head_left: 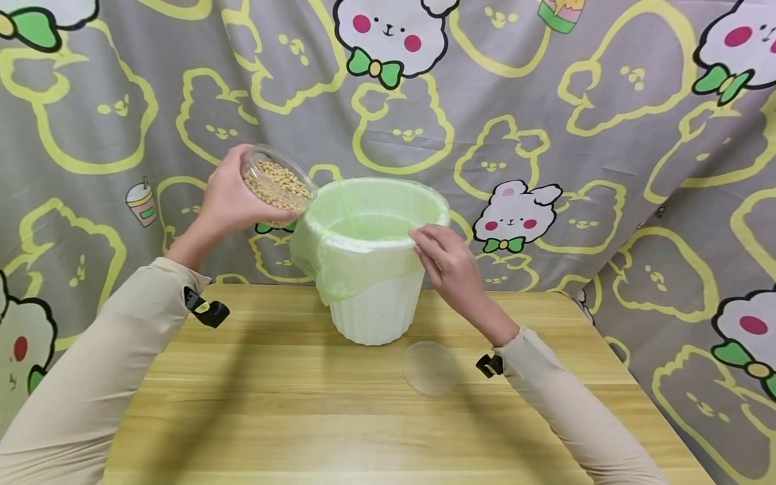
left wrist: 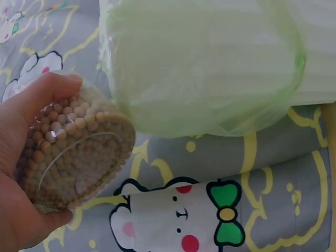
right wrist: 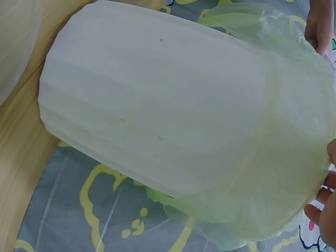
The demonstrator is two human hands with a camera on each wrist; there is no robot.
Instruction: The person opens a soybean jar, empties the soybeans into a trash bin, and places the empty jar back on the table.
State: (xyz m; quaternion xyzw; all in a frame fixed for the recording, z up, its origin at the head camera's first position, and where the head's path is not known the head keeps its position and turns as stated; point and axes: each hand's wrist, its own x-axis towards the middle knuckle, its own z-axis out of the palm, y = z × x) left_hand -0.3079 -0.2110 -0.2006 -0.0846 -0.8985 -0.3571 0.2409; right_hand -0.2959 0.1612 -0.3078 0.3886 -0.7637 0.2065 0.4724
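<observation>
My left hand [head_left: 227, 195] grips a round clear plastic tub [head_left: 275, 182] of soybeans [left wrist: 79, 142], tilted toward the left rim of a white trash bin [head_left: 376, 313]. The beans are still inside the tub. A thin green bin liner [head_left: 345, 269] lines the bin and folds over its rim, hanging lowest on the left. On the bin's right side, my right hand [head_left: 448, 259] holds the lined rim with its fingertips. Only part of that hand [right wrist: 326, 194] shows at the edge of the right wrist view.
A round translucent lid [head_left: 431, 368] lies flat on the wooden table [head_left: 303, 417], in front of the bin and to its right. Behind the table hangs a grey curtain [head_left: 521, 87] with cartoon prints, close to the bin's back.
</observation>
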